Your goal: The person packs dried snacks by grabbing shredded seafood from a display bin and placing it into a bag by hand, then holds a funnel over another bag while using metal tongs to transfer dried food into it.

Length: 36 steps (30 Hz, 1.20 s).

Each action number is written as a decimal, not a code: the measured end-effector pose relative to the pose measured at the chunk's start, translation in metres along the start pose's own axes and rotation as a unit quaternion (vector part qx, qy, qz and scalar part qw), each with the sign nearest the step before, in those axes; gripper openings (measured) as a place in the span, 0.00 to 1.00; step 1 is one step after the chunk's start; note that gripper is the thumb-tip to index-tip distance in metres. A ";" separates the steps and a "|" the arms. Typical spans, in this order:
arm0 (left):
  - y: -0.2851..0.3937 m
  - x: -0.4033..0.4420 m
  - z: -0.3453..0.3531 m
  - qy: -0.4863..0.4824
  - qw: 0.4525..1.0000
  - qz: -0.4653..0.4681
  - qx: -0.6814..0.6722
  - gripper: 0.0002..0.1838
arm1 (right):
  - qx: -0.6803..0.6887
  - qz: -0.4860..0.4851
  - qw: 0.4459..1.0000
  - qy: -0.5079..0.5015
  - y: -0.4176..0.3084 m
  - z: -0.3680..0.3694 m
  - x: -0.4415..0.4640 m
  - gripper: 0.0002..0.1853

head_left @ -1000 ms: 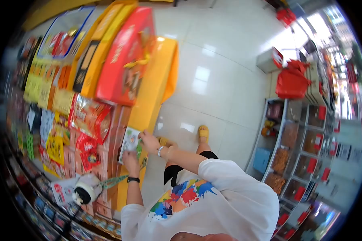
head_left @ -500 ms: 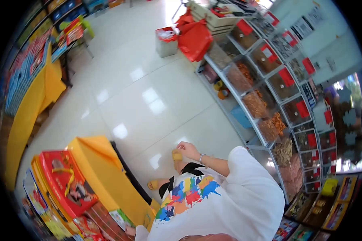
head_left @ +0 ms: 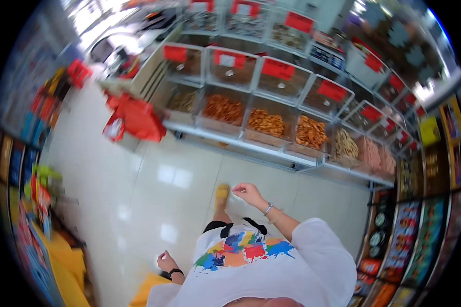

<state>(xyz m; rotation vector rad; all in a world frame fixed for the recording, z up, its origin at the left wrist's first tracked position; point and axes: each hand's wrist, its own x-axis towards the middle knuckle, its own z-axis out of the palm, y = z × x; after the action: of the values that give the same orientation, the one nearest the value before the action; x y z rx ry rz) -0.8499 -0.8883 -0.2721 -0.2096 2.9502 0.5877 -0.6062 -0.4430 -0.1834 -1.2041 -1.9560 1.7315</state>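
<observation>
My right hand (head_left: 248,194) is held out in front of my body above the tiled floor, fingers curled together, with no object visible in them. A beaded bracelet (head_left: 268,209) circles that wrist. On the other side, my left hand (head_left: 166,262) hangs low, its fingers loosely curled in and nothing seen in them; a dark band (head_left: 176,271) is on the wrist. Neither hand touches any goods. Beyond my right hand stands a row of clear bins, among them one of orange-brown dried food (head_left: 265,123) and one of pale strips (head_left: 346,145).
Red bags (head_left: 133,117) hang at the left end of the bin rack (head_left: 225,135). Packed shelves (head_left: 410,240) line the right side. A yellow-covered display (head_left: 61,261) stands at lower left. My foot in a yellow slipper (head_left: 222,192) is on the tiles.
My view has turned right, so the bin rack now lies across the front. The red gift box display has left view at lower left. My left hand has come into clear sight.
</observation>
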 end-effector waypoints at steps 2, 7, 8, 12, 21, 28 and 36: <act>0.115 0.057 0.026 -0.018 0.992 0.123 0.012 0.16 | -0.041 -0.003 0.996 0.084 0.006 -0.043 0.018 0.08; 0.405 0.107 0.117 -0.252 0.879 0.403 -0.035 0.22 | 0.049 0.049 0.963 0.262 0.008 -0.159 0.013 0.06; 0.466 0.085 0.117 -0.304 0.860 0.406 -0.053 0.23 | 0.061 0.045 0.947 0.312 0.004 -0.181 0.005 0.07; 0.661 -0.022 0.130 -0.359 0.765 0.531 -0.049 0.20 | 0.047 0.076 0.906 0.414 0.021 -0.275 -0.022 0.08; 0.803 -0.294 0.147 -0.361 0.463 0.795 -0.155 0.24 | 0.185 -0.018 0.910 0.371 -0.043 -0.563 0.041 0.35; 0.815 -0.370 0.187 -0.558 0.604 0.562 -0.092 0.07 | -0.248 -0.161 0.863 0.410 -0.109 -0.833 0.167 0.33; 0.881 -0.406 0.194 -0.533 0.654 0.534 -0.052 0.10 | -0.634 0.206 0.691 0.279 -0.142 -1.071 0.343 0.18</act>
<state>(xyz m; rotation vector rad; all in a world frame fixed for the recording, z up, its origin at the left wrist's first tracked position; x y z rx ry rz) -0.5735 0.0379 -0.0621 1.4235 1.5590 0.6137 -0.1552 0.5551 0.1081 -2.2801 -2.4356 -0.3502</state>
